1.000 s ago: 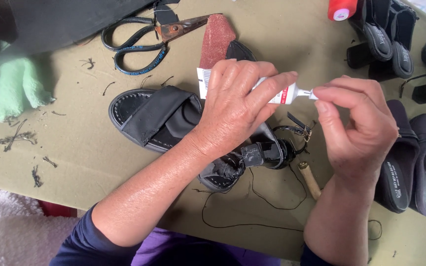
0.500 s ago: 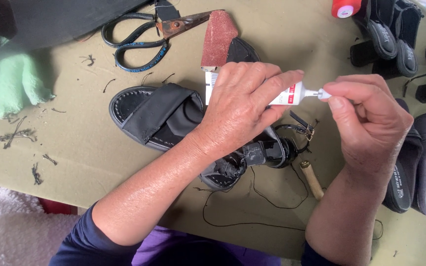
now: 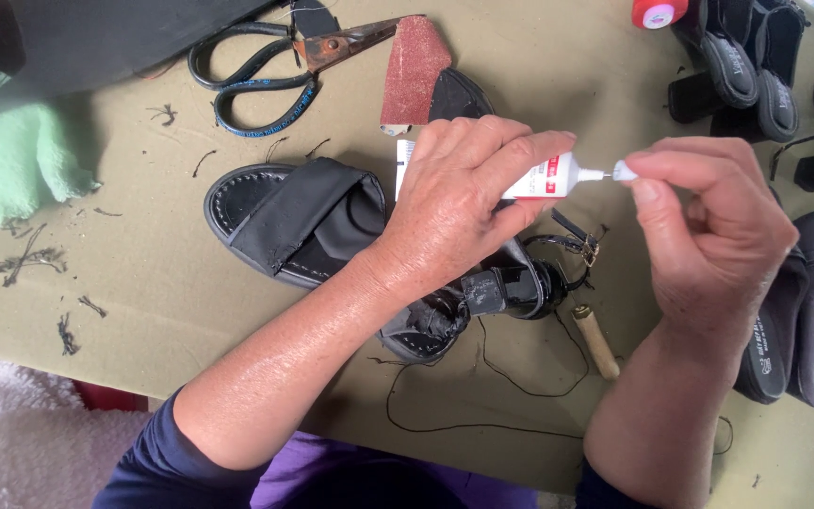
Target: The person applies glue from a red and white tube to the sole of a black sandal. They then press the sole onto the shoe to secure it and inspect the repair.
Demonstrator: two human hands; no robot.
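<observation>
Left hand [image 3: 468, 212], frame centre, wrapped around a small white glue tube [image 3: 544, 177], nozzle pointing right. Right hand [image 3: 708, 236], right of centre, thumb and forefinger pinched on the tube's cap [image 3: 624, 171] at the nozzle tip. Tube held above a black sandal [image 3: 303, 221] lying on the olive table [image 3: 143, 283]. Scissors [image 3: 266, 71] and sandpaper [image 3: 414, 71] at upper centre. Green cloth [image 3: 25, 155] upper left. Wooden-handled tool [image 3: 596, 341] and black thread [image 3: 482, 415] below the hands. More black shoes [image 3: 803, 311] along the right edge.

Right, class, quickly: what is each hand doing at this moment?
Left hand: closed around a small white glue tube, above the black sandal.
Right hand: fingertips pinched on the tube's cap.
</observation>
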